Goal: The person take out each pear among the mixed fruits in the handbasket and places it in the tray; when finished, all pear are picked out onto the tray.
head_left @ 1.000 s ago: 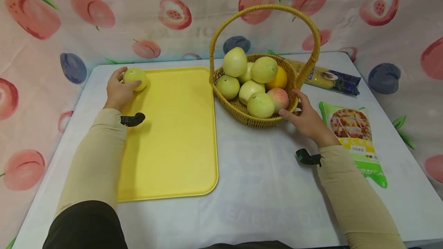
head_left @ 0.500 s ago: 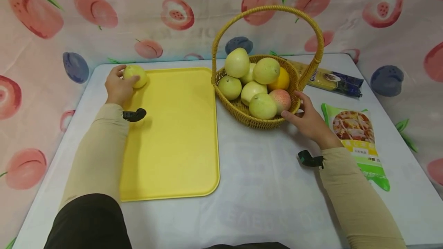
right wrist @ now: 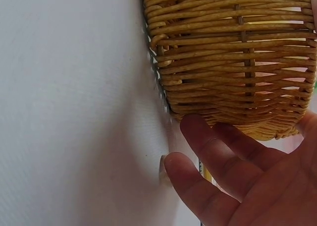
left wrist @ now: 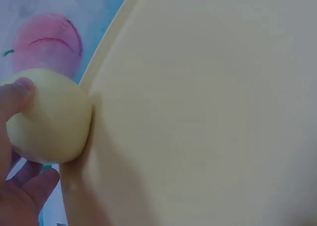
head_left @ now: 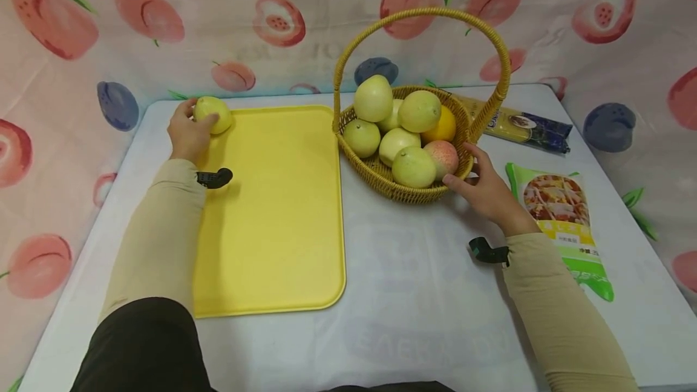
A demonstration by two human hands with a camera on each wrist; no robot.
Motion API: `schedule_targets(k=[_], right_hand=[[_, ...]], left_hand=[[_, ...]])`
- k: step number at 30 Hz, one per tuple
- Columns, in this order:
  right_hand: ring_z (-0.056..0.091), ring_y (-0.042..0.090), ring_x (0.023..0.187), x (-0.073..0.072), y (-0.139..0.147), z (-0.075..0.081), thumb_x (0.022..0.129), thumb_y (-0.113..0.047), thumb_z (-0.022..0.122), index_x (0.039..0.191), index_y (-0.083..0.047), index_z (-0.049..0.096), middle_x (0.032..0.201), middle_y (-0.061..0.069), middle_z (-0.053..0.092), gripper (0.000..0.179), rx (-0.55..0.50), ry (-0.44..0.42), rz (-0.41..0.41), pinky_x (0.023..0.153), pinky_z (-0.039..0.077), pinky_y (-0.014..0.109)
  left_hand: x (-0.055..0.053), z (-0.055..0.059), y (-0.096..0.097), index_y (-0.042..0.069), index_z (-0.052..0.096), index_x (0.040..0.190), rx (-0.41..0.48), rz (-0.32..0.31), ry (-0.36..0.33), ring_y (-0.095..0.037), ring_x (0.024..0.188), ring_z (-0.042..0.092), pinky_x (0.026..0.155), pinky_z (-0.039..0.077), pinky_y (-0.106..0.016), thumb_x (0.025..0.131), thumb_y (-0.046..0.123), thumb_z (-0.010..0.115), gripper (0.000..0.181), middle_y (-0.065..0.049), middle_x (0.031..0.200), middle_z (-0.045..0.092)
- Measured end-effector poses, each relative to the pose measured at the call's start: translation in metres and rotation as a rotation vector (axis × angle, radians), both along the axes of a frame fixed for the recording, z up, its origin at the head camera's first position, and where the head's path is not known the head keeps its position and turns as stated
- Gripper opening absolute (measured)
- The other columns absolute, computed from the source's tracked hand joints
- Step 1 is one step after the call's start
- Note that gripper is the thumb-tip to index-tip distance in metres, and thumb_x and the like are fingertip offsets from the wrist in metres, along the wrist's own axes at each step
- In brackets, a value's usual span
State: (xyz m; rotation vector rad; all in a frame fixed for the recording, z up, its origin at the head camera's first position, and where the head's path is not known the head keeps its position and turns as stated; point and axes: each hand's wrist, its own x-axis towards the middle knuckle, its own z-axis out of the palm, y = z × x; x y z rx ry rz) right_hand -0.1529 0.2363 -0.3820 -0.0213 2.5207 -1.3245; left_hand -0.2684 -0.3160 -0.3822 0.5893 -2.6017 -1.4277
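A pale yellow-green pear (head_left: 215, 115) is held by my left hand (head_left: 187, 135), thumb on its near side and fingers behind. It sits at the far left corner of the yellow tray (head_left: 272, 216), and in the left wrist view the pear (left wrist: 57, 119) overlaps the tray's edge. My right hand (head_left: 486, 189) holds the right side of the wicker basket (head_left: 400, 194) near its rim. In the right wrist view, some fingertips touch the weave (right wrist: 237, 67) and the lower fingers (right wrist: 198, 186) stand off it. Several pale pears (head_left: 414, 167), an orange (head_left: 441, 126) and a peach (head_left: 442, 157) fill the basket.
The basket's tall handle (head_left: 432, 12) arches over the fruit. Behind it at the right lies a long noodle-like packet (head_left: 523, 126). A green and yellow food bag (head_left: 561, 216) lies right of my right hand. A fruit-print cloth (head_left: 305, 65) hangs behind the white table (head_left: 425, 295).
My left hand has shifted slightly away from me with the pear, toward the tray's far corner. The right hand stays on the basket. The whole head view has shifted a little.
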Motion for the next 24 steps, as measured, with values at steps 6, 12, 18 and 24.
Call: schedule_targets(k=[6, 12, 18, 24], right_hand=[[0.035, 0.05, 0.136, 0.001, -0.001, -0.001, 0.095, -0.055, 0.062, 0.162, -0.024, -0.003, 0.16, 0.029, 0.016, 0.098, 0.009, 0.003, 0.007, 0.104, 0.035, 0.065], [0.036, 0.049, 0.135, 0.001, -0.001, -0.002, 0.095, -0.056, 0.061, 0.162, -0.025, -0.003, 0.159, 0.03, 0.018, 0.098, 0.008, 0.005, 0.011, 0.104, 0.035, 0.065], [0.04, 0.049, 0.132, 0.0, 0.0, -0.002, 0.097, -0.051, 0.061, 0.162, -0.023, -0.004, 0.159, 0.03, 0.017, 0.096, -0.016, 0.006, 0.012, 0.102, 0.038, 0.063], [0.038, 0.049, 0.134, -0.001, 0.0, -0.001, 0.097, -0.049, 0.062, 0.162, -0.025, -0.005, 0.159, 0.03, 0.017, 0.096, -0.013, -0.003, 0.011, 0.103, 0.037, 0.064]], left_hand=[[0.003, -0.003, 0.002, 0.022, 0.029, 0.159, 0.03, 0.011, -0.009, -0.023, 0.138, 0.036, 0.112, 0.034, -0.032, 0.1, 0.038, 0.059, 0.068, -0.013, 0.156, 0.033], [0.006, 0.004, -0.001, 0.021, 0.022, 0.161, 0.019, -0.007, 0.004, -0.022, 0.148, 0.02, 0.117, 0.024, -0.033, 0.099, 0.041, 0.059, 0.075, -0.008, 0.164, 0.021], [0.01, 0.02, 0.004, 0.017, 0.02, 0.161, -0.042, -0.06, 0.052, -0.023, 0.149, 0.018, 0.118, 0.02, -0.032, 0.098, 0.038, 0.06, 0.077, -0.007, 0.164, 0.021], [0.022, 0.038, 0.02, 0.024, 0.023, 0.16, 0.02, -0.121, 0.071, -0.018, 0.149, 0.015, 0.118, 0.022, -0.033, 0.096, 0.038, 0.064, 0.078, 0.0, 0.164, 0.02]])
